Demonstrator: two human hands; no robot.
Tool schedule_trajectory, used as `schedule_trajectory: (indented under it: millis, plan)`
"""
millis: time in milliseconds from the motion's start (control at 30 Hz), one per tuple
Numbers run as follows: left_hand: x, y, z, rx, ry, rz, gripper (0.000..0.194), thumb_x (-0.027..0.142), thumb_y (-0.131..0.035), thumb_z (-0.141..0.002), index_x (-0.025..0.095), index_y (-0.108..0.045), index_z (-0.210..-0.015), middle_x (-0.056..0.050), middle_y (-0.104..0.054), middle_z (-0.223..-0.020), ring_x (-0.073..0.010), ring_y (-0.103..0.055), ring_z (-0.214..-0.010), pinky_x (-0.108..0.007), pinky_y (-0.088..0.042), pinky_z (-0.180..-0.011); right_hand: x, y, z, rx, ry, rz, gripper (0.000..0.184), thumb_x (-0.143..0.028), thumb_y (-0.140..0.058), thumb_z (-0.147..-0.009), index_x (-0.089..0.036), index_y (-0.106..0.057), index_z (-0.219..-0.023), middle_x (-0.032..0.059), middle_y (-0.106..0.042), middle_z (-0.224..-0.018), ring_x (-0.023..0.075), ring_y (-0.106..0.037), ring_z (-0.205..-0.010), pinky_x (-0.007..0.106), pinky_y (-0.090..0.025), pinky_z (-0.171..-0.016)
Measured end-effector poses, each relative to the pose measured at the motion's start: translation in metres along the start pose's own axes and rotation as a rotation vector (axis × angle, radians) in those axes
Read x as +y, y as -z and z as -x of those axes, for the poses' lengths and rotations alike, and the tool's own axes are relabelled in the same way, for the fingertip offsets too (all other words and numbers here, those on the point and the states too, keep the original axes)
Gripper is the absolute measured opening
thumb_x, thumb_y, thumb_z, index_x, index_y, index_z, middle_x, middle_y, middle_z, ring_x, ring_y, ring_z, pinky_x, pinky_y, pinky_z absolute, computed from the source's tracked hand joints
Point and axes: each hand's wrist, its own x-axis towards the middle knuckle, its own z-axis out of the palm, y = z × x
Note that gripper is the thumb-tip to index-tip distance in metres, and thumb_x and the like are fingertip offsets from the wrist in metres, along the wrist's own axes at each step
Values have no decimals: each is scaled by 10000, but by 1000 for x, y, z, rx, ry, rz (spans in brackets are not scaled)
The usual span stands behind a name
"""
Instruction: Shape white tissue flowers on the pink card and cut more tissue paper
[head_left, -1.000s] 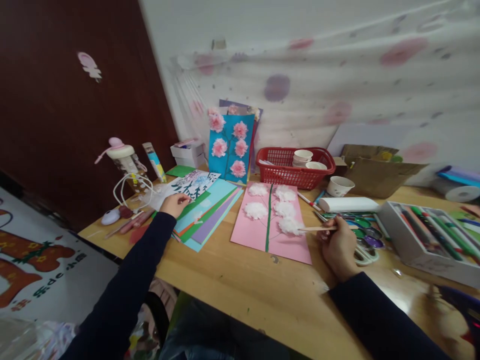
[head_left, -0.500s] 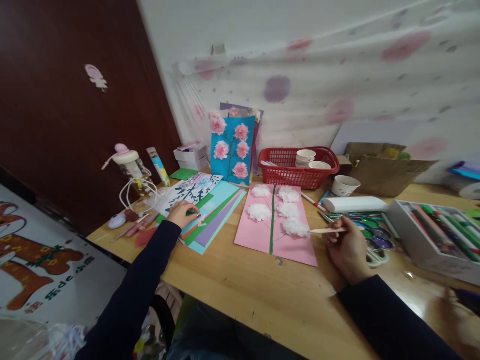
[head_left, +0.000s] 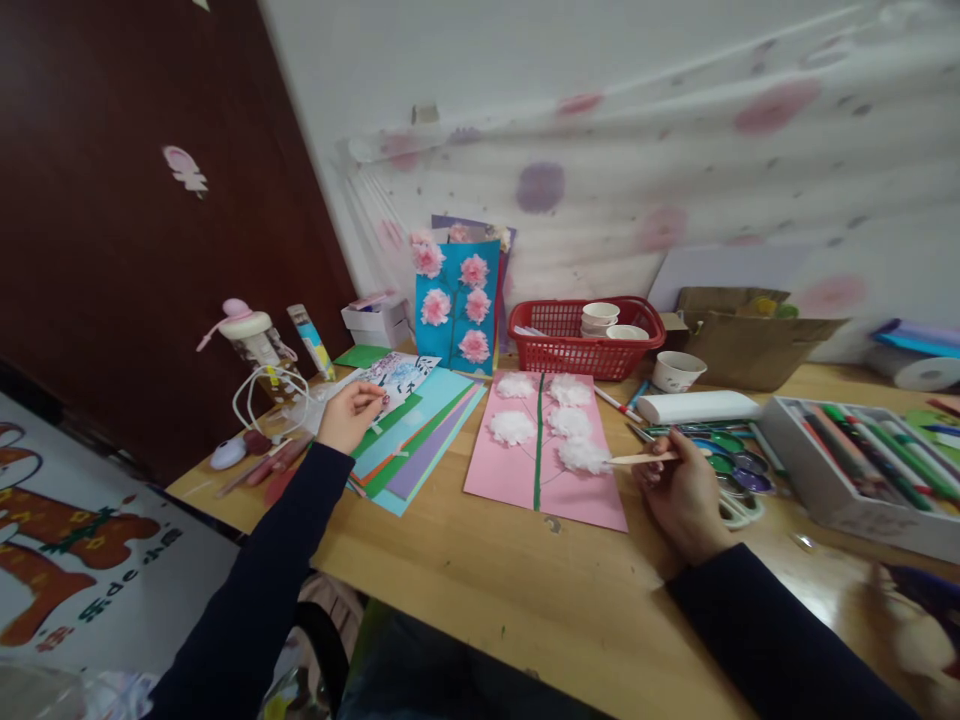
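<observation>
My right hand point(head_left: 686, 500) grips a slim wooden stick point(head_left: 639, 459) whose tip points left at the lower right white fluffy flower point(head_left: 585, 455); I cannot tell whether it touches. That flower is on a pink sheet point(head_left: 499, 476) with a green stem strip point(head_left: 538, 440) and several white puffs. Over the stack of coloured papers point(head_left: 439, 405), my left hand point(head_left: 352, 412) has thumb and fingers pinched together; whatever is between them is too small to make out. Just beside those fingertips lies a leaf-patterned sheet point(head_left: 411, 378), partly hidden by the hand.
Behind stand a blue card with pink flowers point(head_left: 456, 300) and a red basket point(head_left: 555, 358) with paper cups. At right are a paint palette point(head_left: 750, 462), scissors point(head_left: 742, 508), and a box of markers point(head_left: 862, 500). A bottle point(head_left: 259, 340) stands left. Something blurred shows at the lower right edge.
My left hand has lifted slightly and moved left over the papers, its fingers now pinched upward. The right hand keeps its place by the white flower. The whole view has shifted a little.
</observation>
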Motion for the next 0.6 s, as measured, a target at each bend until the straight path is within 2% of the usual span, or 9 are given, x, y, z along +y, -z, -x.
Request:
schedule_trajectory:
  millis: [67,133,267,333,400,467,600]
  plan:
    - [16,-19,6,-97,48,173,454,370,-767,-530,150,-542,-857,-11,-665,-701,-176,-663,-696,-329,-509,-757,0,-2,1,11,8,-14,263,-305,-590,-704,-178,-416,-553,-82,-424,-446,27,-329,-305,159,-265,-306]
    - [31,-45,17,-279,101,315,504,340,-797,-520,141,-549,-911,-22,-684,-730,-173,-672,-690,-342,-513,-766,0,-5,4,36,31,-24,256,-305,-602,-687,-177,-428,-550,-85,-420,-433,26,-327,-306,155,-262,-309]
    - [51,-114,46,-715,176,436,548,270,-821,-529,131,-557,-988,-29,-689,-753,-145,-666,-688,-328,-514,-757,0,-11,12,31,74,24,297,-369,-600,-690,-182,-433,-531,-82,-416,-402,31,-325,-297,155,-250,-311]
    - [56,-146,59,-855,194,466,586,213,-839,-493,132,-560,-1002,-21,-677,-775,-123,-654,-686,-295,-510,-727,1,-12,15,-1,79,130,349,-428,-564,-718,-189,-422,-506,-80,-383,-361,40,-305,-272,165,-229,-298]
    - [59,-172,67,-929,203,487,627,160,-844,-464,135,-558,-1021,1,-653,-756,-107,-641,-674,-269,-501,-697,3,-11,16,-9,111,236,380,-455,-530,-737,-195,-418,-484,-79,-355,-329,47,-284,-251,177,-197,-282]
    - [58,-189,71,-967,204,496,634,128,-836,-466,136,-551,-1032,21,-632,-715,-101,-634,-667,-261,-487,-690,4,-10,16,1,148,303,394,-459,-503,-750,-201,-413,-466,-76,-342,-310,55,-280,-245,184,-185,-277]
    - [52,-200,76,-1013,247,500,630,98,-810,-493,137,-526,-1054,35,-623,-702,-97,-623,-673,-258,-467,-697,6,-5,11,-17,173,373,382,-426,-470,-772,-209,-407,-464,-65,-375,-324,62,-285,-256,197,-190,-283]
